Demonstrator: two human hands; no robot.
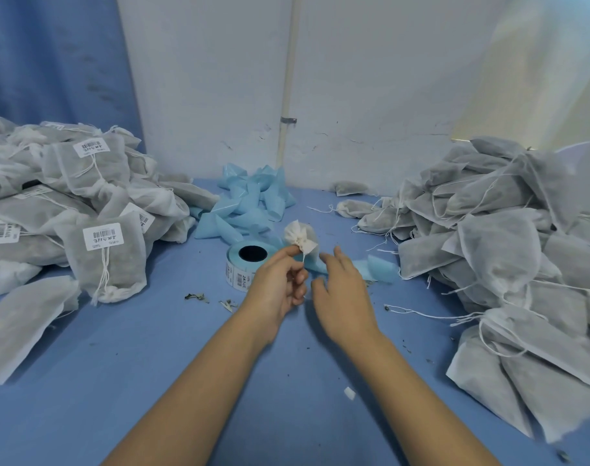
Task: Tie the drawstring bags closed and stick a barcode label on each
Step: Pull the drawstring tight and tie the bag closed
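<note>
A small white drawstring bag (301, 237) with its neck gathered stands just beyond my hands at the table's middle. My left hand (280, 284) pinches the bag's drawstring between thumb and curled fingers, just below the neck. My right hand (340, 290) hovers beside it with fingers spread, holding nothing. A roll of barcode labels (245, 267) lies behind my left hand, partly hidden by it.
A heap of labelled grey bags (98, 210) fills the left side. A pile of unlabelled bags (508, 250) with loose strings covers the right. Crumpled blue backing strips (250, 203) lie at the back by the wall. Leaf crumbs dot the blue table (152, 364).
</note>
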